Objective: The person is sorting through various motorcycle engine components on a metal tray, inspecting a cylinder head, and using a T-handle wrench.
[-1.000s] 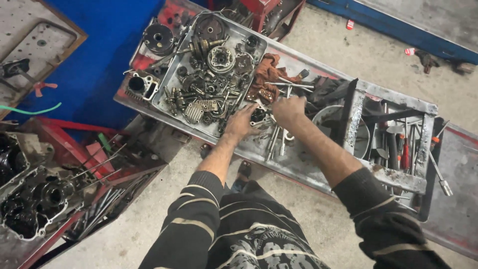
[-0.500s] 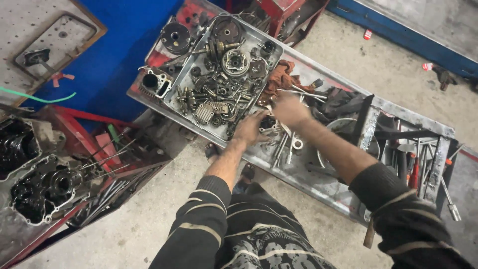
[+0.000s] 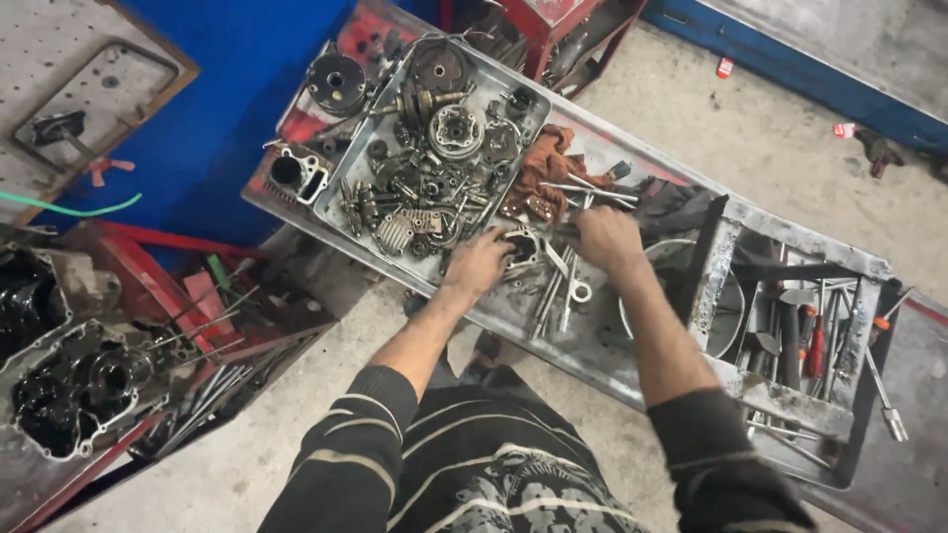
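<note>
Presently, both hands are seen at the middle of a long metal bench tray, viewed from above. The left hand is laid palm down, fingers curled over a small grey metal engine part lying on the tray floor; the fingers touch its near edge, but whether the part is actually grasped cannot be told. The right hand is placed just beside it, knuckles up and fingers bent down among loose wrenches and rods; its fingertips are hidden, so whether it is closed on anything cannot be told either. The engine part sits between the two hands, close to the corner of a shallow steel pan.

That pan is filled with gears, springs and a round clutch assembly. A rust-brown rag is bunched against the pan's right edge, with several steel rods across it. A cylinder block rests on the bench just left of the pan, and a dark round cover lies beyond it.

To the right, a partitioned toolbox is noted, holding screwdrivers with red handles and sockets. At far left, an open, oily engine crankcase is seen on a red stand, well apart from the hands. Striped dark sleeves are worn on both arms.
</note>
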